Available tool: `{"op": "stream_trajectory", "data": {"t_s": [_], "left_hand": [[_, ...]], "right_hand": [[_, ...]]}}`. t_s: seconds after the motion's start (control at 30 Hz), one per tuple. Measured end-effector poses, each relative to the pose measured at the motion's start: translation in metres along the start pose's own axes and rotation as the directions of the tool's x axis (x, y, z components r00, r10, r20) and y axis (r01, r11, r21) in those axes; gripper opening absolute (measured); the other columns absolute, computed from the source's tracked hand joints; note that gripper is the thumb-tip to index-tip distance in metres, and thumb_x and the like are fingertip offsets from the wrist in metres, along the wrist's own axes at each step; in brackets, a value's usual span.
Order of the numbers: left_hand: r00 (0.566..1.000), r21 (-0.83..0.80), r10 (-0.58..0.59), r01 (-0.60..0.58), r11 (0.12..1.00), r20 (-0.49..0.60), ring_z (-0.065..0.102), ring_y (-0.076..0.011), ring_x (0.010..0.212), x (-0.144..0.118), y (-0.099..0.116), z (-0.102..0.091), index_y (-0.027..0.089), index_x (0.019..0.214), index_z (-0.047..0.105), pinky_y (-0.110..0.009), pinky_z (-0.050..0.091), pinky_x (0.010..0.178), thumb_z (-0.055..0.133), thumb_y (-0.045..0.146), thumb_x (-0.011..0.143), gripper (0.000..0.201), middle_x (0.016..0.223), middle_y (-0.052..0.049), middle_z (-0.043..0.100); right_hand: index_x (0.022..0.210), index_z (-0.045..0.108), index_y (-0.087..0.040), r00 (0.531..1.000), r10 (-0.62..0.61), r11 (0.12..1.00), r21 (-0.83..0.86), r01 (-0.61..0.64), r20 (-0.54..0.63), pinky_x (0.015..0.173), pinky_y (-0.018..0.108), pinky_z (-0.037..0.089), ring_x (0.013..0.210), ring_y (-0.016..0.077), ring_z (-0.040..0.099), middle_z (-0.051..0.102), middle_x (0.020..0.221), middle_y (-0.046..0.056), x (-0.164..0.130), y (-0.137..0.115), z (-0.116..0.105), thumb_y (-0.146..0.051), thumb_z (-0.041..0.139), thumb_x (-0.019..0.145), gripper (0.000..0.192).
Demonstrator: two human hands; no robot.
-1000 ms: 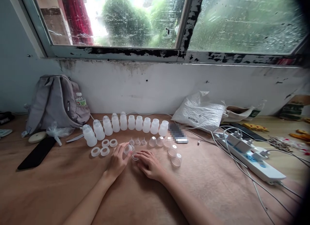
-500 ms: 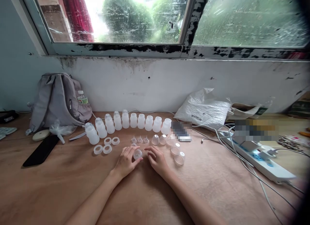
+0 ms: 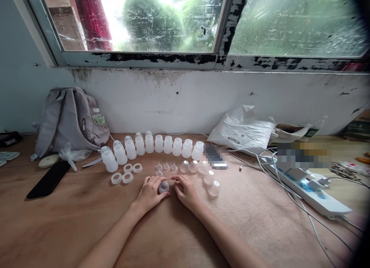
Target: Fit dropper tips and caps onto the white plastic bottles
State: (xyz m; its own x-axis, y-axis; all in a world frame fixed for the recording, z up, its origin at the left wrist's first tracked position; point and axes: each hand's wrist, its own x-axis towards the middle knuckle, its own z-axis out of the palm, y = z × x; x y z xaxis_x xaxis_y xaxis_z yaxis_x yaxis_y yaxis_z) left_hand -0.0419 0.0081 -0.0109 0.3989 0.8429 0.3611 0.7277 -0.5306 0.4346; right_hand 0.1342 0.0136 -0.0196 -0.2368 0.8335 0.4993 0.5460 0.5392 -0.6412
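Note:
My left hand (image 3: 150, 193) curves its fingers and thumb around a translucent baby bottle nipple (image 3: 163, 187), which appears set in a collar ring, low over the table. Just to the right, my right hand (image 3: 186, 190) has bent fingers, the index tip reaching close to the nipple's far edge; whatever they pinch, if anything, is too small to make out. Beyond my hands stand several loose nipples (image 3: 166, 166). Several white collar rings (image 3: 127, 178) lie to the left, and several clear domed caps (image 3: 213, 189) sit in a curve on the right.
An arc of several frosted baby bottles (image 3: 149, 143) stands behind, those at left topped with caps. A black phone (image 3: 49, 180) and grey backpack (image 3: 68, 118) are at left. At right are a silvery bag (image 3: 243, 129), a power strip (image 3: 315, 191) and loose cables.
The nipple in my left hand has tipped from facing me to lying flatter. My right fingers have shifted slightly left, nearer to it. Everything else stays in place.

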Motion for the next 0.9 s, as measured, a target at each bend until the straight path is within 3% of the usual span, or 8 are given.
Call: {"op": "stream_trajectory", "data": {"t_s": [0.37, 0.57, 0.77, 0.9], "left_hand": [[1.0, 0.024, 0.009, -0.008, 1.0, -0.029, 0.052, -0.0208, 0.095, 0.0, 0.0, -0.001, 0.023, 0.105, 0.051, -0.037, 0.033, 0.086, 0.062, 0.038, 0.071, 0.039, 0.102, -0.003, 0.059], [0.996, -0.019, -0.006, 0.005, 1.0, -0.087, 0.052, -0.0179, 0.085, 0.001, -0.001, -0.003, 0.021, 0.088, 0.055, -0.032, 0.037, 0.078, 0.045, 0.03, 0.083, 0.014, 0.088, -0.002, 0.059], [0.972, -0.35, -0.193, 0.135, 0.927, -0.136, 0.053, -0.0134, 0.064, 0.002, 0.003, -0.001, 0.02, 0.08, 0.049, -0.024, 0.04, 0.064, 0.034, 0.033, 0.087, 0.021, 0.069, 0.001, 0.055], [0.977, -0.555, -0.213, 0.162, 0.816, -0.029, 0.055, -0.0121, 0.06, 0.002, 0.011, 0.002, 0.019, 0.081, 0.051, -0.022, 0.042, 0.06, 0.036, 0.035, 0.086, 0.021, 0.066, 0.002, 0.058]], "right_hand": [[0.089, 0.055, -0.019, 1.0, -0.007, 1.0, -0.028, 0.008, 0.024, 0.072, 0.031, 0.046, 0.083, 0.018, 0.056, 0.061, 0.086, 0.005, 0.0, 0.004, 0.001, -0.004, 0.041, 0.074, 0.026], [0.093, 0.053, -0.02, 0.998, -0.031, 0.999, -0.016, 0.032, 0.048, 0.075, 0.032, 0.046, 0.086, 0.0183, 0.055, 0.06, 0.089, 0.005, -0.001, 0.003, 0.001, -0.004, 0.041, 0.074, 0.028], [0.113, 0.042, -0.021, 0.985, -0.124, 0.992, 0.012, 0.123, 0.119, 0.081, 0.033, 0.043, 0.091, 0.019, 0.053, 0.056, 0.103, 0.007, -0.002, -0.012, -0.002, -0.013, 0.048, 0.077, 0.037], [0.097, 0.047, -0.02, 0.993, -0.076, 0.997, 0.021, 0.074, 0.094, 0.069, 0.028, 0.045, 0.077, 0.0169, 0.055, 0.058, 0.087, 0.005, -0.004, -0.014, 0.001, -0.013, 0.046, 0.076, 0.022]]}}
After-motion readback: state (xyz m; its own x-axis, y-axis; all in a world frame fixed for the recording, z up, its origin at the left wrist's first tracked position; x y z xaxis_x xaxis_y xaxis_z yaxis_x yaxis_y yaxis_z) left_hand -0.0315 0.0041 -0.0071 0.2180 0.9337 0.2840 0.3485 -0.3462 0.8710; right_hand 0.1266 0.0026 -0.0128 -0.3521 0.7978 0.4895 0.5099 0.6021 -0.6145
